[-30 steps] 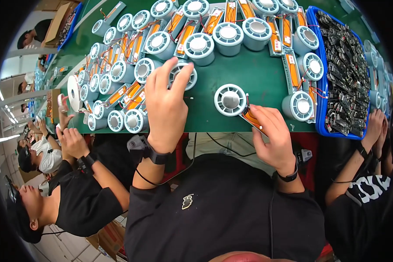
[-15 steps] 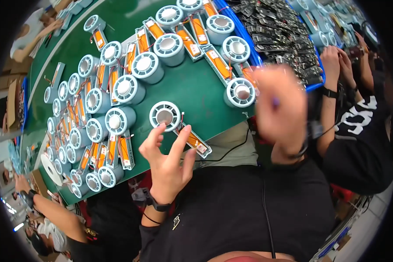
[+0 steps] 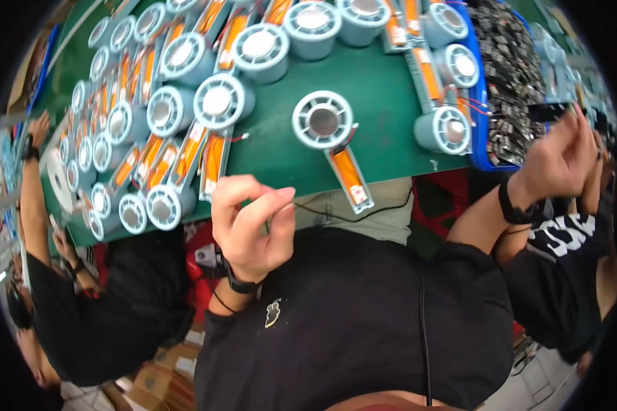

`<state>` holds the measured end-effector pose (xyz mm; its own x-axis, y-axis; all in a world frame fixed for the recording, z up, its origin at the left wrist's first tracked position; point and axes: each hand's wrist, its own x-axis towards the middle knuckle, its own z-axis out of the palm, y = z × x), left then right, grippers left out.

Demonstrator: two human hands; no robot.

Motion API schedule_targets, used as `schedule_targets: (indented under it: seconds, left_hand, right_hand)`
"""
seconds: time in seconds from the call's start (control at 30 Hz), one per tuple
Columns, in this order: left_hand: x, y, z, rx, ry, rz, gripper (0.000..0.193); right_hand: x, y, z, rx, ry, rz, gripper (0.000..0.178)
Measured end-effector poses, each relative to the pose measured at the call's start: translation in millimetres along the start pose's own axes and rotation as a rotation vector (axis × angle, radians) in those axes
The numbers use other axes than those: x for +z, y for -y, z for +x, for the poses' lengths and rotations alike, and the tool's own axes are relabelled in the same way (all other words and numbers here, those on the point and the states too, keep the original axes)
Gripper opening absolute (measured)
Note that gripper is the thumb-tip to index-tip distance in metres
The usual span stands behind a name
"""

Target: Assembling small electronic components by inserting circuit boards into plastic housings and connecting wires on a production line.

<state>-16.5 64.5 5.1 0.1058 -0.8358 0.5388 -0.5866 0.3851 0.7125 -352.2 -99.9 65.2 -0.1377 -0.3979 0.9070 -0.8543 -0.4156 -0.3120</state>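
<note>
My left hand (image 3: 250, 229) is raised by the near table edge with its fingers curled in toward the thumb, and nothing shows in them. Right of it and farther off, a pale blue ring-topped round unit (image 3: 323, 120) stands on the green table, its silver disc facing up. A narrow tray with an orange battery pack (image 3: 350, 179) extends from this unit over the table edge; neither hand touches it. At the far right my right hand (image 3: 559, 157) is closed in a pinch beside a blue bin. A flat dark piece (image 3: 548, 112) lies against its fingertips; whether they grip it is unclear.
Several similar units (image 3: 219, 101) with orange packs and loose wires crowd the green table (image 3: 373, 85) at left and back. The blue bin (image 3: 480, 123) holds many small dark parts (image 3: 507, 89). Co-workers sit close on both sides. A black cable (image 3: 336, 216) hangs below the table edge.
My right hand has moved right, beyond the bin. My left hand has drawn away from the nearest unit, and its spread fingers have curled. The view has shifted.
</note>
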Motion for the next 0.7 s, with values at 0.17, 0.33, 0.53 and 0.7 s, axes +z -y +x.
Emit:
schedule_targets:
  seconds: [0.17,0.33,0.53,0.7]
  left_hand:
    - [15.4,-6.3,10.0,0.145,-0.028,-0.184,0.025]
    - [8.0,2.0,10.0,0.147,0.225,-0.328,0.023]
    - [13.0,14.6,-12.4,-0.181,0.158,-0.332,0.037]
    - [23.9,9.6,-9.7,-0.332,0.113,-0.538,0.037]
  right_hand:
    - [2.5,90.9,-54.5,-0.268,0.589,1.199,0.02]
    - [-6.6,123.5,-75.2,0.127,0.85,1.146,0.021]
    - [-1.5,115.8,-92.7,-0.055,1.162,0.597,0.022]
    - [0.7,124.6,-101.6,-0.212,1.063,0.597,0.024]
